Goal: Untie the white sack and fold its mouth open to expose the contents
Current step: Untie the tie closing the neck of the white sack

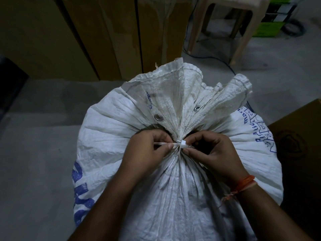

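Observation:
A full white woven sack (111, 136) with blue print stands upright in the middle of the head view. Its mouth is gathered into a tight neck, and the loose top (175, 94) fans out beyond the neck, showing two metal eyelets. A white plastic tie (181, 143) cinches the neck. My left hand (147, 150) pinches the tie's free tail on the left side of the neck. My right hand (213, 150) pinches the tie at its small lock head on the right. The contents are hidden.
Tall brown cardboard boxes (73, 35) stand behind the sack. A beige plastic stool (243, 30) stands at the back right, with black cables on the grey floor (34, 153). Another cardboard box (298, 136) sits close at the right.

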Demonstrator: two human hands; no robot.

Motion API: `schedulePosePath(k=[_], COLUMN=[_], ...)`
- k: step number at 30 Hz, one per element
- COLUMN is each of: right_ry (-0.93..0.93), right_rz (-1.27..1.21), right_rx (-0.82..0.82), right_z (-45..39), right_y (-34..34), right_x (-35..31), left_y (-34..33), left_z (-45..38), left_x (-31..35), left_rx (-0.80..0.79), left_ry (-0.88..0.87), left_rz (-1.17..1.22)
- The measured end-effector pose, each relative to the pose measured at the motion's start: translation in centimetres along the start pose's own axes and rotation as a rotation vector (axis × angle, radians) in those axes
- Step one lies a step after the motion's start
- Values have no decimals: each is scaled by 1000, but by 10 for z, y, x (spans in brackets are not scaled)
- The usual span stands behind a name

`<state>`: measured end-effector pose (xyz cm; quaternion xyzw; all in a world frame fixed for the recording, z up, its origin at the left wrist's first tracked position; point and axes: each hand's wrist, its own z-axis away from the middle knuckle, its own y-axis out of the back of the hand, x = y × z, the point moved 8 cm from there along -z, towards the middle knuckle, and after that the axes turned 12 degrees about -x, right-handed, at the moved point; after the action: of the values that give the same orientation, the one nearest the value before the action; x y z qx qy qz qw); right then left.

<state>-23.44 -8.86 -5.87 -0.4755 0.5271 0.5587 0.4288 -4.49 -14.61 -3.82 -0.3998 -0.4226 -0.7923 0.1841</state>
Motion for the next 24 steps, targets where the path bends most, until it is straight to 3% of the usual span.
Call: schedulePosePath(k=[5, 24], right_ry=[-6, 4], right_rz=[15, 47], right_rx=[0, -27], right_z=[-1, -1], right_y=[1, -2], right_x=[2, 3], left_y=[-11, -19], left_z=[-7, -11], left_x=[-11, -17], left_rx=[-48, -53], left_ry=[7, 29], left_rz=[161, 263])
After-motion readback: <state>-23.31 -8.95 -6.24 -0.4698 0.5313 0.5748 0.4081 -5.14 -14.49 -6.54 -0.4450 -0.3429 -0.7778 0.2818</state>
